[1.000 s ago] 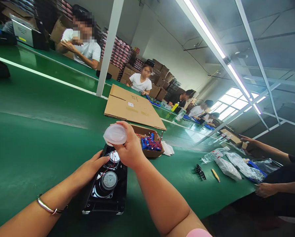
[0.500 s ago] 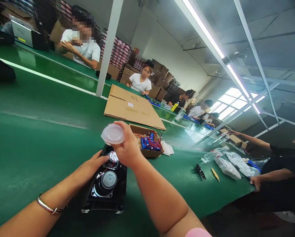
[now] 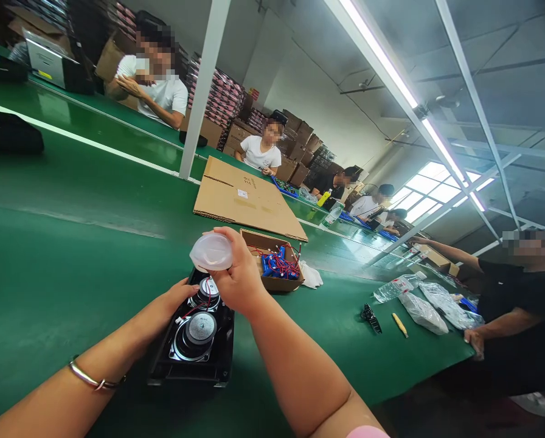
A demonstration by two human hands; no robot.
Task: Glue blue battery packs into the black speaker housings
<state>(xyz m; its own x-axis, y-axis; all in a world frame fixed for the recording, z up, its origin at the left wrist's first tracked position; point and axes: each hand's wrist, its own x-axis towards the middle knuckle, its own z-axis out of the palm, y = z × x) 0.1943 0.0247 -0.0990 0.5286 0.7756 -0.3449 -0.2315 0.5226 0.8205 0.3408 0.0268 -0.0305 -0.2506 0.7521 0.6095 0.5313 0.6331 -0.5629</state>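
In the head view, a black speaker box (image 3: 194, 371) lies on the green table, its inside facing up. Two round speakers with silver magnets show in it, the nearer speaker (image 3: 200, 328) in full and the farther one partly covered. My left hand (image 3: 177, 302) grips the box's left side, thumb over the rim and the other fingers hidden. Above the far end, my right hand (image 3: 238, 277) is closed around a translucent white plastic container (image 3: 211, 252), which it holds tilted. Whether the container touches the box I cannot tell. Thin red wires run beside the speakers.
An open carton (image 3: 279, 284) of blue battery packs with red wires stands beyond my right hand. Behind it lies flat cardboard (image 3: 249, 204). To the right are a black part (image 3: 371, 319), a yellow-handled tool (image 3: 399, 325), a bottle (image 3: 398, 287) and plastic bags. A co-worker (image 3: 519, 304) stands at the right edge.
The near end of the speaker box has shifted slightly away from me. My right hand with the container is a little lower and to the right. The co-worker at right shows more in view.
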